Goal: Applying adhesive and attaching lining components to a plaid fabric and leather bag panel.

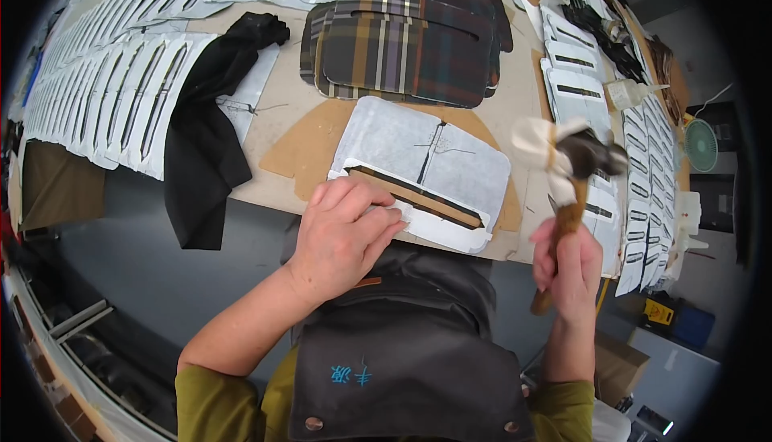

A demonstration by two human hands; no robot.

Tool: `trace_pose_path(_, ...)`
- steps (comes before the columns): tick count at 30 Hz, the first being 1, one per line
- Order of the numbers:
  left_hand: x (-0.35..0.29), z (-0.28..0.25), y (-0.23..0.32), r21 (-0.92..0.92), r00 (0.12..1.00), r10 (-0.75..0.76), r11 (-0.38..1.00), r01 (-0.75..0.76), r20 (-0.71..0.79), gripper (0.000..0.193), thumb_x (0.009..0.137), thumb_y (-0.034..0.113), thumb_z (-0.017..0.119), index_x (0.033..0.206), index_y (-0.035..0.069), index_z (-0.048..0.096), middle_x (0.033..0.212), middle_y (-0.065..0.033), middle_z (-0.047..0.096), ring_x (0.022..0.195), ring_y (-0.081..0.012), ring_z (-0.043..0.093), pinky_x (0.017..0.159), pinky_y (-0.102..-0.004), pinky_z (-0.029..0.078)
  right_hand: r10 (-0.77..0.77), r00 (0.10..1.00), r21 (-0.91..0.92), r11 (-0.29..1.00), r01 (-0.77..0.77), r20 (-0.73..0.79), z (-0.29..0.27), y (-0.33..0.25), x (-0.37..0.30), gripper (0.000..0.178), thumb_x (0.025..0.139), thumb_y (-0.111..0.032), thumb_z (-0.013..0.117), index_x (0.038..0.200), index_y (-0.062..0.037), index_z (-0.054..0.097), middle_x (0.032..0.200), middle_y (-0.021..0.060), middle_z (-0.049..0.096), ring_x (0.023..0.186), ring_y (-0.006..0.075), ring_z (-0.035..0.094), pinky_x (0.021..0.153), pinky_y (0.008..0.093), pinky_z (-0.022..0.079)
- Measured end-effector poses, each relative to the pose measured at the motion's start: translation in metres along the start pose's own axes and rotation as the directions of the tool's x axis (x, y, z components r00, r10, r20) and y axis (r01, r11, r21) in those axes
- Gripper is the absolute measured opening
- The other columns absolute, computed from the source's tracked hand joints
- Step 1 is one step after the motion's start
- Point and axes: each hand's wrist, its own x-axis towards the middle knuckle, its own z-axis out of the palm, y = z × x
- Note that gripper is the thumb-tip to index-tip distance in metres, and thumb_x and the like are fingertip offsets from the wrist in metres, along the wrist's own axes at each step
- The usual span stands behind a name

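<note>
A white-backed fabric panel [474, 164] lies at the table's near edge, with a long slot across its lower part that shows a tan strip [418, 198] framed in dark fabric. My left hand [346, 221] is closed over the panel's near left edge, fingers bent and pressed together beside the slot. What sits under the fingertips is hidden. Raised to the right of the panel, my right hand [569, 263] grips a hammer [569, 217] by its wooden handle. White material wraps one end of the hammer's head; the other end is dark. The hammer is apart from the panel.
A brown board [301, 146] lies under the panel. Behind it is a stack of plaid fabric pieces [410, 48]. Black cloth [211, 136] hangs over the front edge at left. Rows of slotted white pieces [104, 92] line the left side. A glue bottle [631, 94] stands right.
</note>
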Motion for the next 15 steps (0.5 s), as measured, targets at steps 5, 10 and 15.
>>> trace_pose_path(5, 0.005, 0.002, 0.001, -0.031, 0.999, 0.029, 0.999, -0.030, -0.035, 0.020, 0.073, 0.008, 0.086, 0.084, 0.008, 0.070, 0.093, -0.0029, 0.066, 0.093, -0.0256, 0.061, 0.080, -0.0385, 0.047, -0.059, 0.944, -0.673, 0.687, 0.274, 0.325, 0.021, 0.024, 0.000, 0.026, 0.106, -0.021, 0.050, 0.102, 0.0016, 0.063, 0.059, 0.0034, 0.052, 0.052, 0.0168, 0.056, 0.049, 0.0362, 0.041)
trace_pose_path(10, 0.000, -0.001, -0.001, 0.004, 1.000, 0.007, 1.000, -0.007, -0.003, 0.020, 0.072, 0.009, 0.086, 0.081, 0.008, 0.069, 0.092, -0.0026, 0.066, 0.091, -0.0261, 0.060, 0.079, -0.0385, 0.048, 0.192, 0.944, -0.462, 0.885, -0.049, 0.269, 0.027, -0.017, 0.008, 0.029, 0.104, -0.024, 0.059, 0.089, 0.0010, 0.056, 0.062, 0.0192, 0.058, 0.058, 0.0410, 0.059, 0.053, 0.0438, 0.045)
trace_pose_path(15, 0.003, 0.001, -0.002, 0.002, 0.999, 0.029, 1.000, -0.029, -0.030, 0.019, 0.072, 0.010, 0.086, 0.081, 0.008, 0.069, 0.092, -0.0027, 0.065, 0.093, -0.0270, 0.060, 0.081, -0.0394, 0.048, 0.042, 0.963, -0.780, 0.596, 0.189, 0.266, 0.032, -0.005, 0.011, 0.033, 0.102, -0.026, 0.063, 0.087, 0.0023, 0.056, 0.069, 0.0259, 0.060, 0.064, 0.0485, 0.058, 0.058, 0.0476, 0.047)
